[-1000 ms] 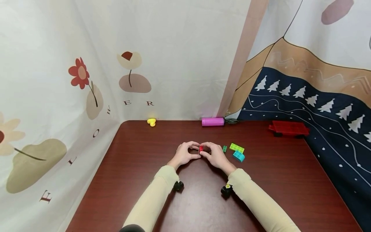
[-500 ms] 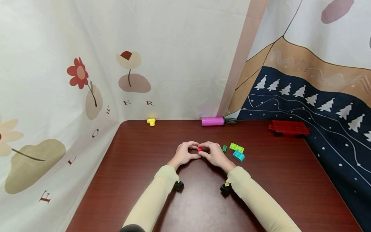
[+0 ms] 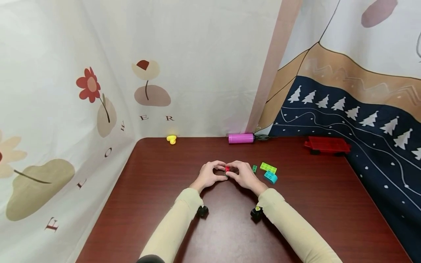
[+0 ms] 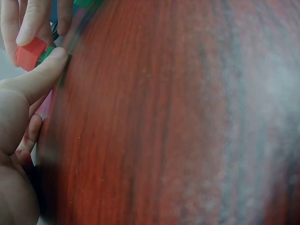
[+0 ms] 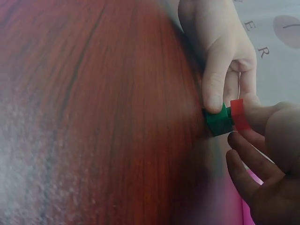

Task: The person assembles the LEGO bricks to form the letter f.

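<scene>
My left hand and right hand meet over the middle of the table. In the right wrist view, a green toy brick is pinched by the left hand, its thumb on one side. Just above it, the right hand grips a red toy brick. The two bricks stand against each other with a narrow dark-green part between them. From the left wrist, the red brick shows between the right fingers, while the left thumb covers most of the green one.
Right of the hands lie a small green brick, a lime brick and a blue brick. Along the back edge are a yellow rubber duck, a purple cylinder and a red toy wagon.
The red brick has shifted slightly between the fingers. Both hands stay in nearly the same place, and the loose bricks have not moved.
</scene>
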`<state>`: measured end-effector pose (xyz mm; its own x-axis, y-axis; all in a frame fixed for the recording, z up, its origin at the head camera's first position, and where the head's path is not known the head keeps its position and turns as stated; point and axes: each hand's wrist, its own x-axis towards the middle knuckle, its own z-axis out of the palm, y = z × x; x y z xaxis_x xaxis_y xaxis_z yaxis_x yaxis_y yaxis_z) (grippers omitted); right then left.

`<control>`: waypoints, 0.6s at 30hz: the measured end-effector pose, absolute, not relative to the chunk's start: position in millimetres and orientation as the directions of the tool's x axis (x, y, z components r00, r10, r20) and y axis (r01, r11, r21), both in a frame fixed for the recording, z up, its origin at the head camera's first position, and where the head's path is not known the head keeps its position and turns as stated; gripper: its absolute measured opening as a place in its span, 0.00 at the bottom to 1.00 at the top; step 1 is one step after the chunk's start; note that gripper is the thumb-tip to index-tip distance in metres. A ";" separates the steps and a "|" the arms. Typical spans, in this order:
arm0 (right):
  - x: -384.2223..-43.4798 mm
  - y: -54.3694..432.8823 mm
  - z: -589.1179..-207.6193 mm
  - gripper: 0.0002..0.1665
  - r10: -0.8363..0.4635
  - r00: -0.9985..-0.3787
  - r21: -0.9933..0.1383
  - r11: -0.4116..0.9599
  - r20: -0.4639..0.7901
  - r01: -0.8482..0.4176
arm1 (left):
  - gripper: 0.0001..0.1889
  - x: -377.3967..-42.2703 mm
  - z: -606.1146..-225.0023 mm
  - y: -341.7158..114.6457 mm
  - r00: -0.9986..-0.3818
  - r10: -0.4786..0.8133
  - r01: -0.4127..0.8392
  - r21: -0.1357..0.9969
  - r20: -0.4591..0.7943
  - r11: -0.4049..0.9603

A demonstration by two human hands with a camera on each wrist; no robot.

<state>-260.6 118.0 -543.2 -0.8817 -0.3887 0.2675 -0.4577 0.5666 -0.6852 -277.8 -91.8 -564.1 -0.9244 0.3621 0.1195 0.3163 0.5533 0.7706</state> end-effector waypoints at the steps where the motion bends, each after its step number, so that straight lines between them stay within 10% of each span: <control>1: -260.6 118.1 -542.9 0.18 -0.402 -0.876 -0.682 0.563 0.268 -0.467 | 0.27 -277.9 -564.4 -91.7 -0.924 0.363 0.318 0.770 0.122 0.553; 18: -260.9 109.6 -548.1 0.15 -0.384 -0.880 -0.657 0.591 0.281 -0.468 | 0.26 -278.6 -570.4 -92.1 -0.918 0.372 0.338 0.762 0.137 0.553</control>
<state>-260.9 109.6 -548.1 -0.8796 -0.3836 0.2815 -0.4680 0.5912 -0.6568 -278.6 -92.1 -570.4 -0.9182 0.3716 0.1372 0.3377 0.5532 0.7615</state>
